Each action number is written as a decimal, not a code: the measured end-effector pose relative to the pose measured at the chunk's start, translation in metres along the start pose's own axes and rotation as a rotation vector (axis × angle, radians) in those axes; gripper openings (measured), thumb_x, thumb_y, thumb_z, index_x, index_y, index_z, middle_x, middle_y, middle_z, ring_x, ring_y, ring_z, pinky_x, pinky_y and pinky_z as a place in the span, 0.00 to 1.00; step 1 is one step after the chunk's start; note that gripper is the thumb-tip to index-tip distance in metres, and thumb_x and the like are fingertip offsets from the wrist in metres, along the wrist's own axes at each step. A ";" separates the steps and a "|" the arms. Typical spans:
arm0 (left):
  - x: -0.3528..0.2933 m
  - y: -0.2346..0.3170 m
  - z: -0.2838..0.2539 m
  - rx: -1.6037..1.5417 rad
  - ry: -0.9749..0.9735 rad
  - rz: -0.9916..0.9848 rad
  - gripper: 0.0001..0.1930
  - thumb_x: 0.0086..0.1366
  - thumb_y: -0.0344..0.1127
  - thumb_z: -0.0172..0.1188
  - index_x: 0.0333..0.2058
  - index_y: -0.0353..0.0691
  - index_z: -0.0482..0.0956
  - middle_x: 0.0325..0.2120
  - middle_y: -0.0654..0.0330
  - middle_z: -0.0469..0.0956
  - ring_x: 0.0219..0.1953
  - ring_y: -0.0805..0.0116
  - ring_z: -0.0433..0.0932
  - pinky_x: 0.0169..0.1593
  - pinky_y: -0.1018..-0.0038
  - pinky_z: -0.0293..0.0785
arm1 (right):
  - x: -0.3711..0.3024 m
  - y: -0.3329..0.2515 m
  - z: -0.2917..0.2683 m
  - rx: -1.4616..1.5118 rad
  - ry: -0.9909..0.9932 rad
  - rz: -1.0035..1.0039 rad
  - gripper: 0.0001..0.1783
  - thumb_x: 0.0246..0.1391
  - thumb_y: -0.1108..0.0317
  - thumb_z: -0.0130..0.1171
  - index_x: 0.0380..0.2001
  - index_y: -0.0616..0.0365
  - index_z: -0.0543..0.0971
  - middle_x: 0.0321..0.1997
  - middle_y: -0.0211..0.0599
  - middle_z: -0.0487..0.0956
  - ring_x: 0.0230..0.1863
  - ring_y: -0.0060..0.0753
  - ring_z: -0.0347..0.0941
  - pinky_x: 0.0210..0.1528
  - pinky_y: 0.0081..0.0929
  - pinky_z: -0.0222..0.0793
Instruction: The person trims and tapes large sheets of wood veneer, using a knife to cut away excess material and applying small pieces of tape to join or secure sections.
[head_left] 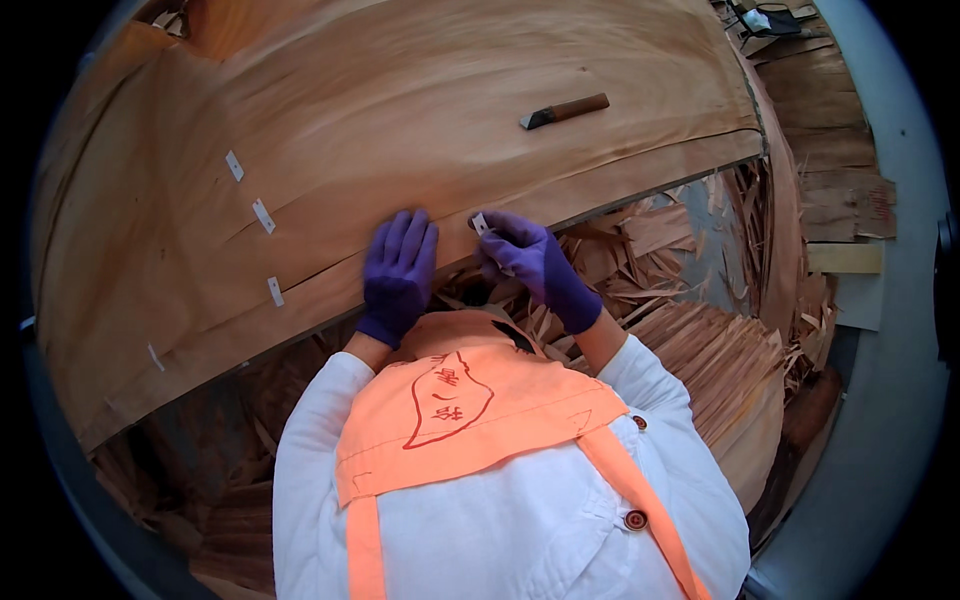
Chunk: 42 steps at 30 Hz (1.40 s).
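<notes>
A knife point(566, 111) with a brown wooden handle lies with its dark blade toward the left. Below and right of the knife are loose, torn wood strips point(655, 230); farther below it, a fanned bundle of thin strips point(705, 350). Well to its right lie overlapping brown sheets point(818, 105), with a pale yellowish board point(845, 258) lower down. Above and right of the knife sits a black object point(775, 22), its kind unclear.
</notes>
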<state>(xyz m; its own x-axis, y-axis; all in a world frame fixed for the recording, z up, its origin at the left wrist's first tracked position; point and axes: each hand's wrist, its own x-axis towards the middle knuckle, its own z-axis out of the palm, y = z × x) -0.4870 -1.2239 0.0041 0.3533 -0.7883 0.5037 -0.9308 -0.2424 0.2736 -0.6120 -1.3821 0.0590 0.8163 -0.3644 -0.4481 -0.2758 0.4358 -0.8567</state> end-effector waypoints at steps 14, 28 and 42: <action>-0.005 -0.004 0.006 0.030 -0.011 0.009 0.16 0.57 0.31 0.53 0.45 0.35 0.75 0.52 0.50 0.70 0.56 0.54 0.66 0.59 0.58 0.61 | 0.031 -0.025 0.022 -0.491 0.015 -0.105 0.29 0.55 0.72 0.54 0.59 0.64 0.58 0.26 0.36 0.77 0.23 0.19 0.70 0.26 0.18 0.68; 0.000 0.006 0.005 0.060 -0.044 -0.030 0.18 0.53 0.29 0.53 0.45 0.34 0.74 0.52 0.49 0.69 0.55 0.51 0.67 0.57 0.56 0.63 | 0.065 -0.005 0.023 -1.320 0.401 -0.088 0.26 0.48 0.45 0.59 0.32 0.61 0.71 0.22 0.49 0.77 0.28 0.50 0.76 0.32 0.40 0.70; 0.013 0.010 0.005 0.054 -0.051 0.030 0.21 0.53 0.32 0.55 0.49 0.37 0.73 0.55 0.54 0.68 0.55 0.51 0.66 0.56 0.56 0.63 | 0.053 -0.005 -0.004 -0.803 0.231 -0.063 0.22 0.51 0.53 0.57 0.36 0.63 0.73 0.29 0.54 0.78 0.32 0.51 0.76 0.36 0.42 0.70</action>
<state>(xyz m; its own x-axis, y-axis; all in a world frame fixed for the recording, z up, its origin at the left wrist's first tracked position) -0.4918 -1.2399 0.0091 0.3210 -0.8234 0.4679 -0.9452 -0.2472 0.2134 -0.5698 -1.4070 0.0387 0.7420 -0.5657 -0.3598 -0.5824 -0.2780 -0.7639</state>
